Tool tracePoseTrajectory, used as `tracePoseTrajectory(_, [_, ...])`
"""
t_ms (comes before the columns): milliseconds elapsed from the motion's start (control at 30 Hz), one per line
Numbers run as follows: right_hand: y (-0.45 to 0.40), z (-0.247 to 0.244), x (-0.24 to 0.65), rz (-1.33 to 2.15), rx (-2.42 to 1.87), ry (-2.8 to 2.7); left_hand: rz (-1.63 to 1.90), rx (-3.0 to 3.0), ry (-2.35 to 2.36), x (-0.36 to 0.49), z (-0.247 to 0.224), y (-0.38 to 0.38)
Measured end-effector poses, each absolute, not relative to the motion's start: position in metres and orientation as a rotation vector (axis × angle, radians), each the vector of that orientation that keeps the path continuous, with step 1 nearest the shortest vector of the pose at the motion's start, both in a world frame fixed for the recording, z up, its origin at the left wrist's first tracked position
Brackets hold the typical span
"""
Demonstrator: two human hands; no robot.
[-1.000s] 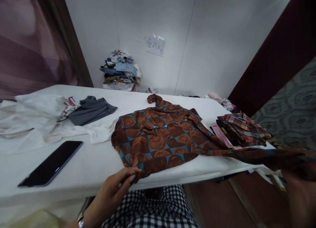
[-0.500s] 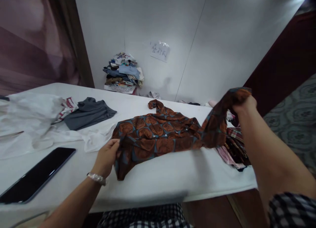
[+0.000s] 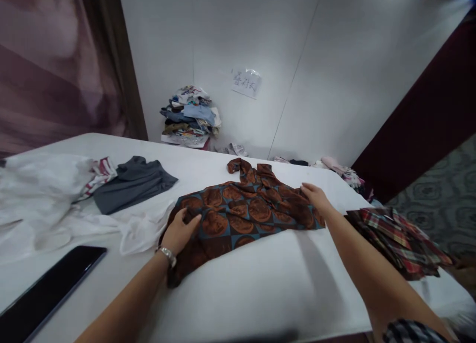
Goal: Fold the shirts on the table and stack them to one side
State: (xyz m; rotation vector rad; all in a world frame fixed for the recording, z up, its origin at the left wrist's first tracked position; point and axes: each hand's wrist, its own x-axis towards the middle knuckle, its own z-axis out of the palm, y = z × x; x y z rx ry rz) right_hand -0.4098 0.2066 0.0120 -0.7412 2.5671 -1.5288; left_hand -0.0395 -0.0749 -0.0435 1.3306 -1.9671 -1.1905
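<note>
A brown shirt (image 3: 241, 214) with orange-brown round motifs on blue lies across the white table in front of me. One sleeve sticks out at its far side, and its right part is turned inward. On the shirt's left end rests my left hand (image 3: 179, 234), thumb and fingers apart, a bracelet on the wrist. My right hand (image 3: 316, 197) lies at the shirt's right edge with its fingers stretched out over the fabric. Part of the fingers of that hand is hidden from view.
A black phone (image 3: 52, 288) lies at the near left. Behind it are white garments (image 3: 44, 194) and a grey garment (image 3: 136, 184). Folded plaid shirts (image 3: 401, 241) lie at the right. A tall clothes pile (image 3: 191, 117) stands against the wall, beside a handwritten sign (image 3: 246, 83).
My right hand has brought the raised right sleeve down and inward onto the shirt. My left hand has moved right, from the shirt's edge onto its fabric. The view has shifted slightly.
</note>
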Motion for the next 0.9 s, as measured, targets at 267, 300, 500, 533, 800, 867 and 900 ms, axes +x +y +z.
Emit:
tracePoseTrajectory(267, [0.317, -0.072, -0.396, -1.165, -0.627, 2.918, -0.582, 1.334, -2.573, -0.013, -0.039, -0.053])
tracePoseTrajectory(300, [0.322, -0.076, -0.397, -1.181, -0.597, 2.906, -0.547, 1.326, -2.585, -0.012, -0.041, -0.051])
tracePoseTrajectory(500, [0.318, -0.073, -0.407, -1.434, -0.698, 2.743, -0.643, 1.307, -2.509, -0.013, -0.040, -0.044])
tracePoseTrajectory(533, [0.315, -0.070, -0.409, -1.516, -0.720, 2.719, -0.670, 1.273, -2.436, -0.014, -0.039, -0.044])
tracePoseTrajectory(800, [0.316, -0.059, -0.428, -1.752, -0.464, 2.755, -1.402, 1.233, -1.452, -0.019, -0.037, -0.055])
tracePoseTrajectory(867, [0.322, -0.058, -0.437, -1.603, -0.415, 2.917, -1.437, 1.258, -1.449, -0.015, -0.040, -0.058])
tracePoseTrajectory(900, [0.325, -0.059, -0.440, -1.471, -0.422, 2.988, -1.397, 1.270, -1.507, -0.012, -0.042, -0.060])
